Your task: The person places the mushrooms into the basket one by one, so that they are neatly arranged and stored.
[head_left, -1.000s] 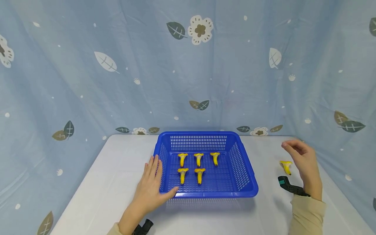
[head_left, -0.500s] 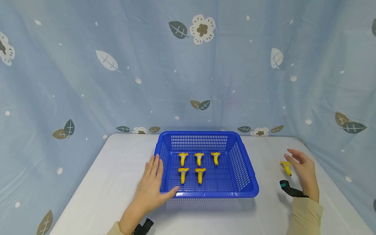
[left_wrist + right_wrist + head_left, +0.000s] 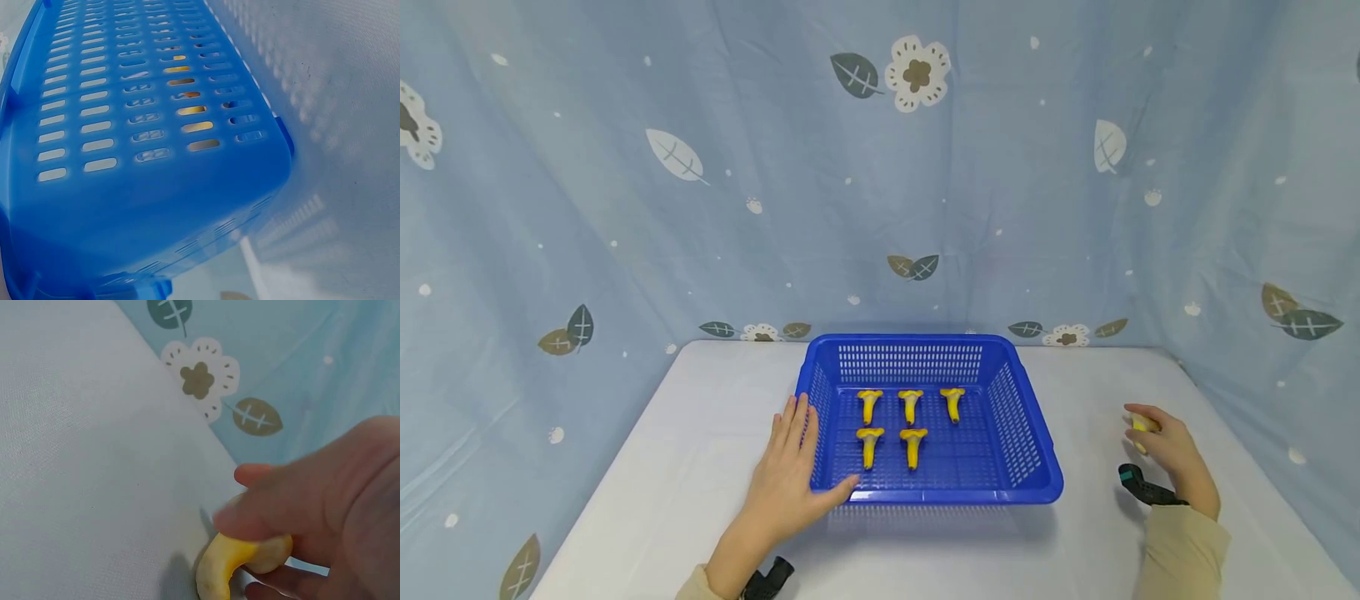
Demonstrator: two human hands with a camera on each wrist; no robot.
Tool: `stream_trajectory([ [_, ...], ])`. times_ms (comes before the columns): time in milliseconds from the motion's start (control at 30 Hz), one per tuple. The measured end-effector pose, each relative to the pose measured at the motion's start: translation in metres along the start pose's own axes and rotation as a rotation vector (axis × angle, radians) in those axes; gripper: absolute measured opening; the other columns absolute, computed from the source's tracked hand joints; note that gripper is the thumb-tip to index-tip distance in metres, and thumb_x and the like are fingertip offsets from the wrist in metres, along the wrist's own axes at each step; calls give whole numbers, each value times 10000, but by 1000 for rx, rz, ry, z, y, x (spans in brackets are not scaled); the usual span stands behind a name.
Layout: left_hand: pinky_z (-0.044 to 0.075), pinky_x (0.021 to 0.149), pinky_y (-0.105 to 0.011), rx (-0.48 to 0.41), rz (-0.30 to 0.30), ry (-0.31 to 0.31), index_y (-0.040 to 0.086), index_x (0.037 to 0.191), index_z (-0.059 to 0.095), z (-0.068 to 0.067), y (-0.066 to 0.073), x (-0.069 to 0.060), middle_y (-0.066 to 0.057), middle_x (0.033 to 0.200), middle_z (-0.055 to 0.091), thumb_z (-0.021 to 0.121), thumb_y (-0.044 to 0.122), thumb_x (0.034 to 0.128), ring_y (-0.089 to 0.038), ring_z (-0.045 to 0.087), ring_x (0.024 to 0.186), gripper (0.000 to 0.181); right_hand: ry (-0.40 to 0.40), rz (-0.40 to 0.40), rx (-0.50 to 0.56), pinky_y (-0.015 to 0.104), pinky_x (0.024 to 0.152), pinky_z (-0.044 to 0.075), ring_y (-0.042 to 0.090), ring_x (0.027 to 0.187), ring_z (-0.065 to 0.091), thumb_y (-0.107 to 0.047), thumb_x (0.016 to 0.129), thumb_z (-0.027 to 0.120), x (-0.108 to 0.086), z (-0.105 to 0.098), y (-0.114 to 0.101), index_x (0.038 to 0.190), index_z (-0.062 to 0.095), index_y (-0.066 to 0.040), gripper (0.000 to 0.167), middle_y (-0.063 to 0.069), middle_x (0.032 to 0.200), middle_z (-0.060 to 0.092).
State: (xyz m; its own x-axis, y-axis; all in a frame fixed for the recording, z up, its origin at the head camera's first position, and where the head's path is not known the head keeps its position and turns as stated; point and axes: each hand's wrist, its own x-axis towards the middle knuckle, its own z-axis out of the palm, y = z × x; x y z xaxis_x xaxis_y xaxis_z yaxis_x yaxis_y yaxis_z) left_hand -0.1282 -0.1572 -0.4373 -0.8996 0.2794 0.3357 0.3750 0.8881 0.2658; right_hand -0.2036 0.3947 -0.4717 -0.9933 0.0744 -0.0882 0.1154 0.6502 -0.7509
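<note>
At the right side of the table, my right hand (image 3: 1172, 450) pinches a yellow chanterelle mushroom (image 3: 1140, 448) between thumb and fingers. From the right wrist view, the thumb crosses the mushroom (image 3: 219, 565), whose curved stem sticks out below it; part of the cap is hidden. My left hand (image 3: 778, 483) lies with straight, spread fingers on the left rim of a blue plastic basket (image 3: 955, 497). Inside that basket, several similar mushrooms (image 3: 912, 448) lie in two rows, caps towards the back. Only the basket's slotted side (image 3: 156, 194) fills the left wrist view.
A white table (image 3: 722, 392) carries the basket. Behind it hangs a blue curtain (image 3: 775, 208) with leaf and flower prints. Black wrist cameras sit at the right wrist (image 3: 1146, 487) and the left wrist (image 3: 767, 579).
My right hand has come down onto the mushroom on the right and taken hold of it. The mushroom's cap has turned slightly to the right. The left hand stays on the basket rim.
</note>
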Motion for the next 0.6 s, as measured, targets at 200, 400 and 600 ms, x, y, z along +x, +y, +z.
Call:
stream_trajectory([
  [200, 154, 1189, -557, 3, 5, 10, -136, 1475, 318, 0, 0, 0, -279, 1605, 145, 649, 656, 816, -392, 67, 1502, 1082, 56, -32, 5, 264, 596, 410, 255, 829, 455, 58, 805, 483, -2, 4, 4, 1378, 425, 140, 582, 349, 1195, 465],
  [400, 135, 1195, -549, -1, -11, -9, -129, 1481, 313, -1, 0, 0, -273, 1609, 138, 637, 663, 821, -375, 41, 1507, 1081, 128, 5, -24, 263, 598, 419, 270, 844, 486, 63, 800, 498, 0, 8, 6, 1323, 520, 116, 526, 320, 1165, 538],
  [600, 138, 1192, -559, 1, -13, -12, -128, 1481, 315, 0, -1, 0, -274, 1608, 140, 633, 667, 822, -368, 29, 1508, 1081, 111, 100, -12, 366, 782, 444, 364, 1047, 517, -71, 898, 615, 0, 9, 2, 1336, 506, 119, 490, 353, 1295, 514],
])
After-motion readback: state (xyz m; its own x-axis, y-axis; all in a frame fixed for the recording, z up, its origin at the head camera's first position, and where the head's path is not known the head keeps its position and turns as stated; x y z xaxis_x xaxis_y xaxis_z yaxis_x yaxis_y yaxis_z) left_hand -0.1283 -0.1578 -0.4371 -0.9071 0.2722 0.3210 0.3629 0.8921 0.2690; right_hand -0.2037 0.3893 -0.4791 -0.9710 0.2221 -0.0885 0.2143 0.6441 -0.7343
